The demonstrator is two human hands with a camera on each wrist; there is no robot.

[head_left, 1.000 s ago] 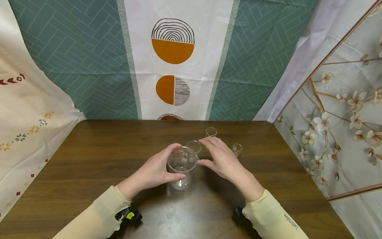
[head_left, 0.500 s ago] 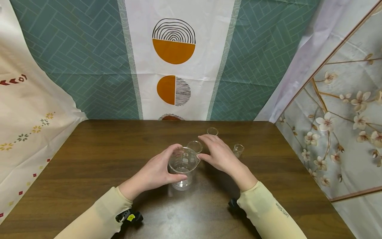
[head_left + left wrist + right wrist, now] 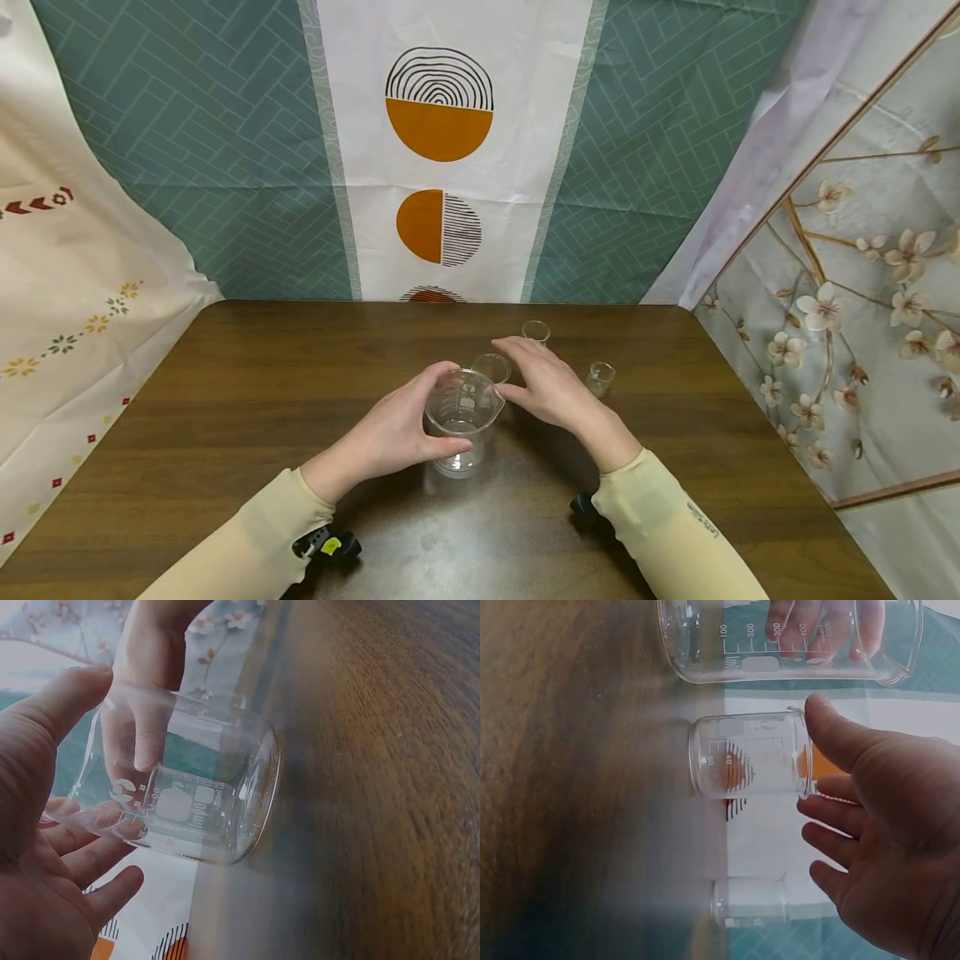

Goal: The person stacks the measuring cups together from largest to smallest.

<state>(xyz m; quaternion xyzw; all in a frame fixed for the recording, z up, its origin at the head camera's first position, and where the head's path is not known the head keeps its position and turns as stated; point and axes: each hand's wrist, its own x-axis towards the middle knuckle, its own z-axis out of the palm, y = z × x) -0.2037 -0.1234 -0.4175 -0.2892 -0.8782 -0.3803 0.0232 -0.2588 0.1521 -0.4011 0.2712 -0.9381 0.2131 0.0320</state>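
My left hand [image 3: 393,421] holds a large clear glass beaker [image 3: 467,408] by its upper side, thumb in front and fingers behind. White markings and a spout show on this beaker, which stands upright on the table. Just behind it is a medium glass beaker [image 3: 757,754], partly hidden in the head view. My right hand [image 3: 547,383] reaches over from the right, its thumb and index finger spread to either side of the medium beaker's rim in the right wrist view. Whether they touch the glass I cannot tell.
Farther back stands a small glass beaker [image 3: 536,332], partly behind my right hand. Another small glass vessel [image 3: 600,379] is to the right of that hand. The brown wooden table [image 3: 300,358] ends at a patterned cloth backdrop [image 3: 247,208].
My right hand has shifted slightly left, its fingertips coming farther over the medium beaker's rim. The left hand keeps its hold on the large beaker, which stays in place.
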